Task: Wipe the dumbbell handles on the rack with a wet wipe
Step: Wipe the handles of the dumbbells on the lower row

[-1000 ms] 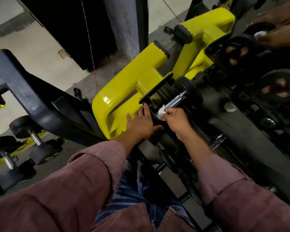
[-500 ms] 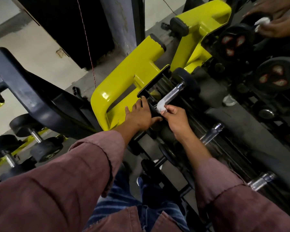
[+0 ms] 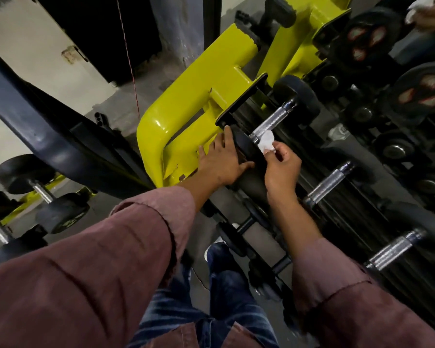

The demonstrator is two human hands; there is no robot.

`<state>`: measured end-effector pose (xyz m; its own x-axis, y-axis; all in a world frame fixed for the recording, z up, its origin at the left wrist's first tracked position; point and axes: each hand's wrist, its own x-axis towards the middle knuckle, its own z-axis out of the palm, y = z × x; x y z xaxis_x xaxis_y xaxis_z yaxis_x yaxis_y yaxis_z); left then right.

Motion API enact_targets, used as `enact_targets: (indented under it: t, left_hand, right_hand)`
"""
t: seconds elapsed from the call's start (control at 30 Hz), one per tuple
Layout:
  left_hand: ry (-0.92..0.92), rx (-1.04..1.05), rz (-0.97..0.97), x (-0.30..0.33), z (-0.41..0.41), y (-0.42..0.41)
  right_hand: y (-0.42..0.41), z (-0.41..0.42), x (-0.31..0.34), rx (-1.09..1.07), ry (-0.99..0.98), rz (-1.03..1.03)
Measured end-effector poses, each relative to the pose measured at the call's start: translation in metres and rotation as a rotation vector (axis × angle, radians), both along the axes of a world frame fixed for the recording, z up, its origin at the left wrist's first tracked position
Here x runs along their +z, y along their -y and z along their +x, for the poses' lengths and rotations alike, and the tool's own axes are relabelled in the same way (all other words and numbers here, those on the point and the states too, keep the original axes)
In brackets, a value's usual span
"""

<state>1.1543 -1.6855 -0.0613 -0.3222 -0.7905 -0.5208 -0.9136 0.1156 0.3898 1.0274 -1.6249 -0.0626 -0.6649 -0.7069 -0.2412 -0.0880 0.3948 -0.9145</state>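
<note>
Gym floor, yellow rack (image 3: pixel 186 101), 1 dumbbell handle (image 3: pixel 274 119) being wiped.
Left hand (image 3: pixel 221 162) flat, steadying the heavy weight; right hand (image 3: pixel 281 169) pinches the soft wet wipe (image 3: pixel 266 144) against knurled steel.

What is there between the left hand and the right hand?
In the head view, the near black dumbbell head lies between the left hand and right hand, which pinches the wet wipe.

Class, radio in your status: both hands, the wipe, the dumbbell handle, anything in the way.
Left hand flat on the near weight head. Right hand pinches the wet wipe at the dumbbell handle near end. Nothing blocking.
</note>
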Motion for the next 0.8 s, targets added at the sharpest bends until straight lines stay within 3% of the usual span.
enact_targets:
  t: [0.23, 0.5, 0.8]
  left_hand:
    - [0.041, -0.081, 0.062, -0.047, 0.094, -0.056]
    - [0.052, -0.119, 0.141, -0.111, 0.174, -0.097]
    - [0.072, -0.066, 0.190, -0.163, 0.206, -0.098]
  right_hand:
    - [-0.062, 0.061, -0.019, -0.147, 0.050, 0.093]
    - [-0.099, 0.131, -0.080, -0.031, 0.105, 0.236]
    - [-0.102, 0.139, -0.128, 0.067, 0.065, 0.287]
